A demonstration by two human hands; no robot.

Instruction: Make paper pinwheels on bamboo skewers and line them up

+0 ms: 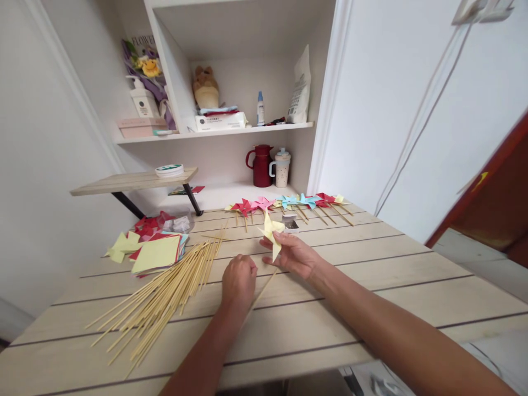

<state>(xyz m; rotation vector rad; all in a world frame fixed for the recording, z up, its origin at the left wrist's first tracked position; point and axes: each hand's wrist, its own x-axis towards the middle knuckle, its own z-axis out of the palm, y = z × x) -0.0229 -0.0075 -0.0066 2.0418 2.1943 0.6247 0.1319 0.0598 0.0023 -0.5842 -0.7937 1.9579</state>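
A pale yellow paper pinwheel (pixel 272 230) is held in my right hand (pixel 295 256), pinched by the thumb and fingers above the table. My left hand (pixel 239 280) is closed close by, its back toward me, and what its fingers hold, if anything, is hidden. A thin wooden stick (pixel 264 289) runs slantwise between the hands, its lower end hidden behind my left forearm. To the left spreads a loose bundle of wooden sticks (pixel 177 291). Behind my right hand is a small open box (pixel 291 223) with dark contents.
Finished pinwheels on sticks (pixel 303 201) line the table's back. At left lie a stack of coloured paper squares (pixel 157 256), yellow and red folded pieces, and a clear container (pixel 181 221). A small raised shelf (pixel 136 181) stands behind them; a red jug (pixel 262 168) and cup (pixel 282 169) stand farther back.
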